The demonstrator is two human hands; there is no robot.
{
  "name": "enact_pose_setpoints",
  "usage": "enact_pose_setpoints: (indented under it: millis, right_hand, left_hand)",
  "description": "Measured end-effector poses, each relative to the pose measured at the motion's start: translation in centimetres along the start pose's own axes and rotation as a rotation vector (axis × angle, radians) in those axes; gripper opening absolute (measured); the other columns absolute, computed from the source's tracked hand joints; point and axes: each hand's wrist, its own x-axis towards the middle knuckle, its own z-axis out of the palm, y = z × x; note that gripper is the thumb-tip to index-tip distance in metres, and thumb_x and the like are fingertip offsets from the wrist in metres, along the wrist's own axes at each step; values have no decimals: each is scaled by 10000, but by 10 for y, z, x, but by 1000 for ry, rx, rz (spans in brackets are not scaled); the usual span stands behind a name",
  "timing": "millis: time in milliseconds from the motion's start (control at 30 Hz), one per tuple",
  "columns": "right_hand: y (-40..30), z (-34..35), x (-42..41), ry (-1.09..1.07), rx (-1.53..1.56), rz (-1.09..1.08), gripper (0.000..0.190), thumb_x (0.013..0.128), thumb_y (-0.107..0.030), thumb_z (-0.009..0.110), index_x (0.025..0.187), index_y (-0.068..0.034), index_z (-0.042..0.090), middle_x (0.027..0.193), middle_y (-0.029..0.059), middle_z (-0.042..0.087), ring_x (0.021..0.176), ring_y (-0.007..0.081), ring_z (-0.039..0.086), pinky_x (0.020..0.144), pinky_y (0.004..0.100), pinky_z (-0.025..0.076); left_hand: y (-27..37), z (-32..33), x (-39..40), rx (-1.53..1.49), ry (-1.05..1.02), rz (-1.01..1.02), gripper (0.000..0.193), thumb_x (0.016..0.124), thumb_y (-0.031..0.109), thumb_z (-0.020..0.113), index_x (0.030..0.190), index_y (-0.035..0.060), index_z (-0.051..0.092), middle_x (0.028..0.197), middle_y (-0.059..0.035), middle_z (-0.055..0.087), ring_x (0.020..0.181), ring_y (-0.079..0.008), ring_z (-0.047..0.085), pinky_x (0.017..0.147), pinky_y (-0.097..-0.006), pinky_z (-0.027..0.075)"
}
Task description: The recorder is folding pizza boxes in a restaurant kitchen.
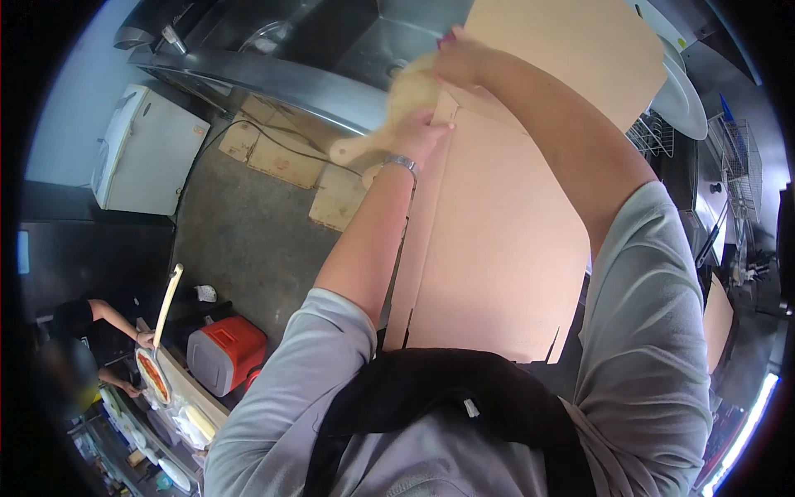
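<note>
A large cardboard box blank (497, 236), scored and slotted like a pizza box, lies open before me, its near edge at my black apron. My left hand (419, 133) is at the blank's left flap, thumb on its upper corner and fingers at the far side. My right hand (463, 59) is bent over the crease between the lower panel and the upper cardboard panel (571, 56); its fingertips are blurred and partly hidden. Beside both hands are wooden boards with round handles (351, 151), blurred at the top.
A stainless steel sink (366, 56) lies ahead. Flattened cardboard (279, 161) and a cable are on the floor at left. A red and grey cooler (227, 354) stands lower left, near another person (68, 373) beside a pizza (153, 376). White plates (680, 93) and a wire rack (652, 133) are right.
</note>
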Motion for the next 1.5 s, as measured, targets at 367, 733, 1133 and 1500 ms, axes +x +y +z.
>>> enact_pose_setpoints:
  millis: [367,733,1133,1500]
  right_hand:
    - [5,38,-4,294,37,-15,145,805,-127,595,881,-228,668,885,0,644,1023,187,551,987,420,269]
    - [-100,89,-50,713,1374,878,190,802,-222,673,908,-68,710,840,108,701,793,250,674,721,353,523]
    - [-92,102,-46,635,1978,775,193,804,-185,714,826,4,681,737,66,672,650,131,656,584,273,513]
    - [-18,172,-236,1088,1013,1418,219,815,-117,656,1018,-42,691,885,109,711,809,215,693,745,298,528]
  left_hand:
    - [8,18,-1,692,57,278,406,765,-11,670,1152,-85,576,1017,-142,682,908,-153,649,807,-259,497]
    - [-1,-4,6,430,79,133,282,872,116,618,1108,-40,608,947,-77,672,804,-100,618,681,-244,495]
    - [3,-2,4,547,259,114,234,889,196,631,947,-26,682,777,-23,663,656,-75,569,603,-245,461]
    - [12,-15,-6,548,104,134,303,800,87,704,1067,-35,630,902,-68,684,753,-110,625,681,-250,504]
